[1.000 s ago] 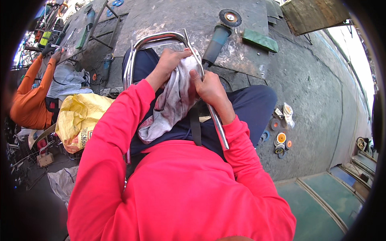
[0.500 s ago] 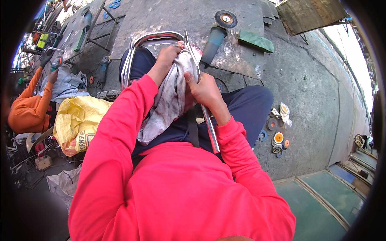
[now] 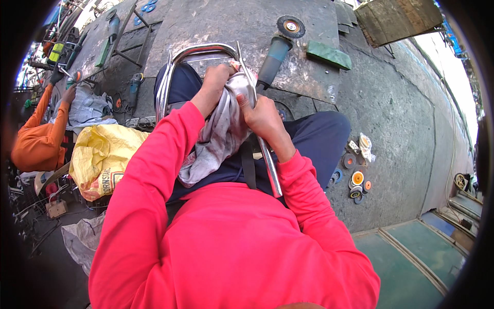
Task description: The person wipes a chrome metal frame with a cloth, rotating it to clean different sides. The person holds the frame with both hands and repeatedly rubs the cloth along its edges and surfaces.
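Note:
A bent, shiny metal tube frame (image 3: 206,49) rests across my lap, its curved end away from me. My left hand (image 3: 213,86) is closed on a grey, stained cloth (image 3: 216,139) beside the frame's right tube. The cloth's upper end is bunched at that tube, and the rest hangs down over my dark trousers. My right hand (image 3: 263,117) grips the right tube lower down, the thumb lying along the inner side against the cloth. The fingers of my right hand are mostly hidden behind the tube.
Beyond the frame lies an angle grinder (image 3: 275,57) with a round flap disc (image 3: 291,26), beside a green block (image 3: 329,55). Several small discs (image 3: 357,178) lie to my right. At left are a yellow sack (image 3: 103,154) and a person in orange (image 3: 41,139) with another grinder.
My left hand has slid slightly toward me along the right tube with the cloth, whose folds have shifted. My right hand keeps its grip on the tube.

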Motion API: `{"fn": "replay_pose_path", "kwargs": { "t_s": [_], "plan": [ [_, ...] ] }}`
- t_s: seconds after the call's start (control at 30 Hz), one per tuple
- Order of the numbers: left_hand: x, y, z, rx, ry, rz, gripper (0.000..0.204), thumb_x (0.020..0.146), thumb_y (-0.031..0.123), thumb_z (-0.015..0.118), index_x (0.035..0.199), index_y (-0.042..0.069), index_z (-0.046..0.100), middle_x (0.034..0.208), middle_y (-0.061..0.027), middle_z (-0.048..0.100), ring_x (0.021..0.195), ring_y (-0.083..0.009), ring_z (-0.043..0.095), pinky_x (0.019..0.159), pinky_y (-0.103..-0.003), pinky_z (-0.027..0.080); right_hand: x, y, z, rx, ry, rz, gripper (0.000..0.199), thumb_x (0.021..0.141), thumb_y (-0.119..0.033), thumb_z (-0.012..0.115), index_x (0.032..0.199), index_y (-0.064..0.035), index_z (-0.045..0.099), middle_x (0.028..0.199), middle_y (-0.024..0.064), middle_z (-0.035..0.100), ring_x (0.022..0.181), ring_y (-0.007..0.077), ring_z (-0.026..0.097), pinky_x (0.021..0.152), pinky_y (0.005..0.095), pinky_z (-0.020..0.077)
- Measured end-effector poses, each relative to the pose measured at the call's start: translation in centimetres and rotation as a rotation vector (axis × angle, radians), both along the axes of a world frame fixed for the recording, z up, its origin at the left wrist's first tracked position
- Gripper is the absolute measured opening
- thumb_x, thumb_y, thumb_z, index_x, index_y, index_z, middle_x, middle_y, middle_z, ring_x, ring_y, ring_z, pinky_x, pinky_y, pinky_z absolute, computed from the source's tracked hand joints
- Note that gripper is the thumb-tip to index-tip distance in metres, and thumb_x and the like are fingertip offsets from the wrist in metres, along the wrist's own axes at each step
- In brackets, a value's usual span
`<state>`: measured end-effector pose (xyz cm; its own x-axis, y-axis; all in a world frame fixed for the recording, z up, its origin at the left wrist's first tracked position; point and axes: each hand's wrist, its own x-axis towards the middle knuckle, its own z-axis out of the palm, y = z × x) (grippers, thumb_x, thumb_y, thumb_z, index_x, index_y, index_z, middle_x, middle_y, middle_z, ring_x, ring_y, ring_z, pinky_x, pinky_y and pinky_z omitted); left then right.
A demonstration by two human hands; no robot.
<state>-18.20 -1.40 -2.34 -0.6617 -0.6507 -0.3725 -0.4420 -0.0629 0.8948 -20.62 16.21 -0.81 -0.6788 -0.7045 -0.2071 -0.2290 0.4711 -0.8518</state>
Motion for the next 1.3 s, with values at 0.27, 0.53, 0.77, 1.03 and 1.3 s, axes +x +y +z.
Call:
{"fn": "replay_pose_path", "kwargs": {
  "t_s": [0.27, 0.53, 0.77, 1.03, 1.3],
  "plan": [
    [0.5, -1.2, 0.7, -0.349, -0.224, -0.239, 0.028, 0.082, 0.022, 0.065, 0.092, -0.003, 0.071, 0.070, -0.0188, 0.068, 0.067, -0.0221, 0.068, 0.062, -0.038, 0.049, -0.3, 0.3, 0.2, -0.012, -0.102, -0.025, 0.068, 0.093, -0.054, 0.052, 0.077, 0.0120, 0.059, 0.073, 0.0349, 0.060, 0.080, 0.0517, 0.061, 0.069, 0.0504, 0.0482],
    [3.1, -0.4, 1.9, -0.326, -0.162, -0.279, 0.041, 0.089, 0.033, 0.066, 0.097, -0.006, 0.070, 0.073, -0.0095, 0.069, 0.066, -0.0110, 0.060, 0.063, -0.031, 0.048, -0.1, 0.1, -0.3, -0.034, -0.045, 0.003, 0.069, 0.096, -0.058, 0.044, 0.075, 0.0057, 0.056, 0.056, 0.0182, 0.053, 0.055, 0.0281, 0.059, 0.056, 0.0430, 0.0455],
    [1.5, -0.1, 1.7, 0.304, 0.112, -0.096, 0.030, 0.092, 0.027, 0.062, 0.090, -0.003, 0.069, 0.083, -0.0029, 0.066, 0.070, -0.0088, 0.059, 0.060, -0.026, 0.047, 0.1, 0.2, 0.2, -0.047, 0.023, 0.014, 0.062, 0.094, -0.053, 0.051, 0.081, 0.0072, 0.059, 0.067, 0.0283, 0.058, 0.069, 0.0465, 0.059, 0.064, 0.0471, 0.0467],
    [0.0, -0.2, 0.2, 0.430, 0.055, -0.064, 0.030, 0.094, 0.025, 0.057, 0.090, -0.003, 0.066, 0.084, -0.0062, 0.065, 0.071, -0.0141, 0.061, 0.063, -0.030, 0.051, 0.3, 0.5, -0.1, -0.054, 0.011, 0.003, 0.055, 0.095, -0.048, 0.052, 0.082, 0.0049, 0.059, 0.068, 0.0268, 0.059, 0.065, 0.0444, 0.058, 0.062, 0.0452, 0.0455],
    [0.4, 0.3, 0.9, 0.429, 0.042, -0.038, 0.031, 0.093, 0.024, 0.058, 0.092, -0.006, 0.066, 0.087, -0.0081, 0.066, 0.075, -0.0145, 0.061, 0.065, -0.029, 0.051, 0.2, 0.1, 0.7, -0.051, -0.001, -0.010, 0.065, 0.091, -0.054, 0.056, 0.085, 0.0102, 0.062, 0.075, 0.0329, 0.062, 0.081, 0.0501, 0.062, 0.069, 0.0497, 0.0489]
  ]
}}
